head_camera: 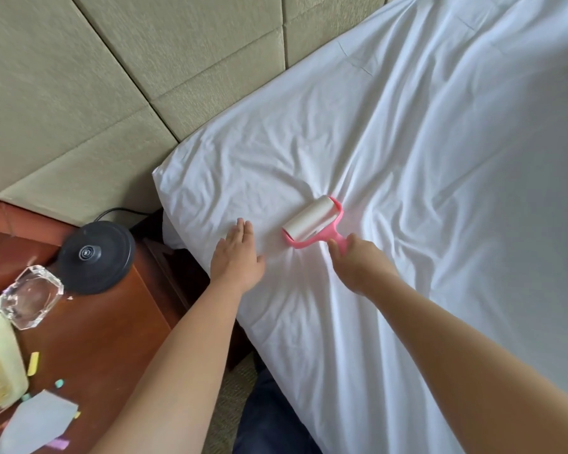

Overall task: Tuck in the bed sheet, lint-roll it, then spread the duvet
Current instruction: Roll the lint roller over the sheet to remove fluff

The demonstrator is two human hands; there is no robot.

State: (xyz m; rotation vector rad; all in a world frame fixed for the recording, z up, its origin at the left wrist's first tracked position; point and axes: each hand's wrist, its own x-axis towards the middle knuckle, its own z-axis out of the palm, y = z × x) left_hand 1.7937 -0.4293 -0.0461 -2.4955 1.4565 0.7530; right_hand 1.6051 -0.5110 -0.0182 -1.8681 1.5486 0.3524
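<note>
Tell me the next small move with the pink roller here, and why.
Probably push the pink-framed lint roller forward across the wrinkled white bed sheet. The right hand grips its handle, the roll lies on the sheet, and the left hand presses flat beside it, holding the fabric.

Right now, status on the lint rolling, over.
Left hand flat on white bed sheet. Right hand grips pink-framed lint roller, roll on sheet. Nothing in the way.

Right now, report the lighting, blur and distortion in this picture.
Head view: soft daylight, the bed sheet near glare-white on the right; wide-angle bends the headboard panels; nightstand clutter blurs at the left edge; lint roller and both hands fairly sharp.
</note>
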